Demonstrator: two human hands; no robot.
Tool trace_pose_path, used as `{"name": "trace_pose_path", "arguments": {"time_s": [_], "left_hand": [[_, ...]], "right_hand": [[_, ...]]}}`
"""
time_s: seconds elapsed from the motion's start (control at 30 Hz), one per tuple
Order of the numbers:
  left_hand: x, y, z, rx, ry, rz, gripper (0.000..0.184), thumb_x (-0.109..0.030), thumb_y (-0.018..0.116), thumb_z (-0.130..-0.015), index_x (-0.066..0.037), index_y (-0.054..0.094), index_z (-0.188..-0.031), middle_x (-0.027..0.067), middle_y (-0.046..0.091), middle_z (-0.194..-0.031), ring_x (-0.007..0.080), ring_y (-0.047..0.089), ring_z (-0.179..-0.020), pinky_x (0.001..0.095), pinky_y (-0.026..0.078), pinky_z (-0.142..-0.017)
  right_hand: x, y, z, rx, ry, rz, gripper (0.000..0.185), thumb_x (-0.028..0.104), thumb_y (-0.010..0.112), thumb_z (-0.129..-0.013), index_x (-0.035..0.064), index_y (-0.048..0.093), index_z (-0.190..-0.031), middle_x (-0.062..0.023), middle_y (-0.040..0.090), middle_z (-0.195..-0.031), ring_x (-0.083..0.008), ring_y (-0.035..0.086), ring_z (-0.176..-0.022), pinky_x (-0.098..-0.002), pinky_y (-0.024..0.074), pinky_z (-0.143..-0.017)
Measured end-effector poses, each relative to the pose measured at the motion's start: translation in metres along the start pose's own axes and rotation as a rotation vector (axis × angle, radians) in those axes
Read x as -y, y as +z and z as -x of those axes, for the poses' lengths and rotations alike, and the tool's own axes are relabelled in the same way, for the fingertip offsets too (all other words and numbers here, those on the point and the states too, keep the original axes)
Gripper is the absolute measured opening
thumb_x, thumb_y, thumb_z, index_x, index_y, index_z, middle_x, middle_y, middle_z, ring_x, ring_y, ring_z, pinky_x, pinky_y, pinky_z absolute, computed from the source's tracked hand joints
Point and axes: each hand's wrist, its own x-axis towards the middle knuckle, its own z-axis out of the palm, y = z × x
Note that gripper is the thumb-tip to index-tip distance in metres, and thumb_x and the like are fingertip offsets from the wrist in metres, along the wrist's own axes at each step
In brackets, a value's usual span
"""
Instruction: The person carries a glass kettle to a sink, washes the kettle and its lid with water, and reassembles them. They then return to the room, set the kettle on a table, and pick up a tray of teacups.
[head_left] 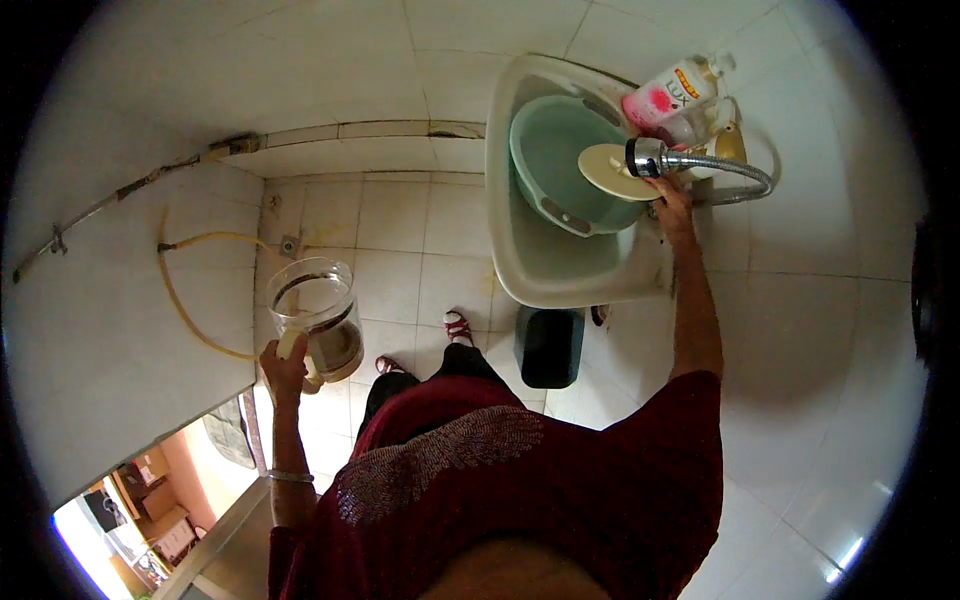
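My left hand (286,370) is closed round the cream handle of a clear glass pitcher (318,310), held over the floor to the left of the sink. The pitcher's top is uncovered, and a dark band runs round its inside. Above the sink, my right hand (674,208) grips the edge of a round cream lid (612,172). That lid is tilted beneath the head of a chrome tap (648,158) with a flexible neck. Below it, a pale green basin (545,140) sits inside the white sink (520,275). Part of my right fingers is hidden behind the lid and tap.
A pink and white pump bottle (668,95) and other bottles stand on the sink's right rim. Under the sink is a dark bin (550,348). A yellow hose (185,310) loops along the left wall, and a pipe (130,188) runs above it.
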Motion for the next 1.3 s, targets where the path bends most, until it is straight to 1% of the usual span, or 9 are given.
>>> {"name": "trace_pose_path", "arguments": {"time_s": [0.17,0.27,0.5,0.63,0.77,0.93,1.17,1.23,1.3], "left_hand": [[0.008,-0.001,0.003,-0.011,0.002,0.061,0.028,-0.024,0.068,-0.071,-0.001,0.053,-0.071,0.0043,0.05,-0.052,0.0105,0.046,-0.039,0.0248,0.036,-0.036],[0.01,-0.002,0.002,-0.01,-0.01,0.065,0.028,-0.025,0.068,-0.072,-0.001,0.053,-0.071,0.0043,0.05,-0.052,0.0104,0.046,-0.039,0.0245,0.036,-0.036],[0.005,-0.004,0.0,0.02,0.02,-0.011,0.03,-0.026,0.068,-0.072,0.001,0.053,-0.072,0.0053,0.051,-0.053,0.0112,0.047,-0.039,0.0253,0.037,-0.035],[0.003,-0.007,0.002,-0.004,0.017,0.011,0.032,-0.027,0.068,-0.072,0.001,0.053,-0.071,0.0058,0.051,-0.053,0.0118,0.047,-0.039,0.026,0.038,-0.036],[-0.006,-0.009,0.001,-0.022,0.027,0.006,0.032,-0.028,0.068,-0.071,0.0,0.053,-0.07,0.0054,0.051,-0.053,0.0114,0.047,-0.039,0.0256,0.037,-0.036],[-0.005,-0.011,-0.009,0.0,0.084,0.027,0.031,-0.027,0.068,-0.071,0.0,0.053,-0.069,0.0048,0.051,-0.053,0.0112,0.046,-0.04,0.0254,0.036,-0.036],[-0.015,-0.009,-0.015,-0.025,0.018,-0.056,0.029,-0.026,0.068,-0.071,-0.001,0.054,-0.069,0.004,0.05,-0.054,0.0113,0.047,-0.042,0.0273,0.037,-0.039],[-0.024,-0.007,-0.012,0.003,0.016,-0.006,0.027,-0.024,0.069,-0.071,-0.001,0.055,-0.071,0.0059,0.051,-0.055,0.0126,0.047,-0.042,0.027,0.038,-0.039],[-0.014,-0.008,-0.011,-0.004,0.085,-0.065,0.03,-0.025,0.068,-0.072,0.001,0.059,-0.085,0.0109,0.058,-0.071,0.0182,0.053,-0.062,0.0299,0.042,-0.057]], "right_hand": [[0.03,-0.008,-0.012,0.078,0.064,0.087,0.044,-0.006,0.062,-0.066,0.0106,0.058,-0.106,-0.0135,0.056,-0.105,-0.0301,0.052,-0.101,-0.038,0.0438,-0.085],[0.032,0.013,-0.008,0.002,-0.141,0.3,0.038,-0.002,0.06,-0.068,0.0088,0.057,-0.104,-0.0117,0.058,-0.104,-0.0311,0.054,-0.095,-0.037,0.044,-0.083],[0.064,0.045,-0.039,-0.061,-0.126,0.446,0.051,0.011,0.068,-0.067,0.0128,0.053,-0.116,-0.0105,0.059,-0.105,-0.0328,0.055,-0.093,-0.0414,0.0466,-0.077],[0.058,0.036,-0.022,-0.014,-0.012,0.532,0.039,0.01,0.067,-0.067,0.0055,0.057,-0.104,-0.0145,0.058,-0.103,-0.0321,0.057,-0.089,-0.0423,0.047,-0.077],[0.096,0.017,-0.016,-0.198,-0.348,0.342,0.033,0.004,0.066,-0.067,0.0046,0.056,-0.098,-0.0123,0.058,-0.101,-0.031,0.056,-0.09,-0.0424,0.0471,-0.077],[0.067,0.031,-0.021,-0.073,-0.095,0.409,0.046,0.001,0.061,-0.068,0.0144,0.055,-0.112,-0.0102,0.059,-0.102,-0.0311,0.054,-0.094,-0.04,0.0432,-0.085],[0.032,-0.012,-0.013,0.108,-0.07,0.127,0.038,-0.002,0.061,-0.066,0.0091,0.061,-0.103,-0.0139,0.057,-0.1,-0.0307,0.051,-0.1,-0.0382,0.0393,-0.088],[-0.008,-0.002,0.005,0.139,0.111,0.21,0.04,0.0,0.06,-0.072,0.0069,0.056,-0.112,-0.0136,0.054,-0.109,-0.028,0.05,-0.1,-0.0369,0.0378,-0.091],[-0.079,0.004,0.028,0.105,0.293,0.102,0.037,0.009,0.06,-0.076,0.006,0.055,-0.112,-0.0126,0.053,-0.112,-0.0264,0.05,-0.101,-0.0357,0.0372,-0.091]]}}
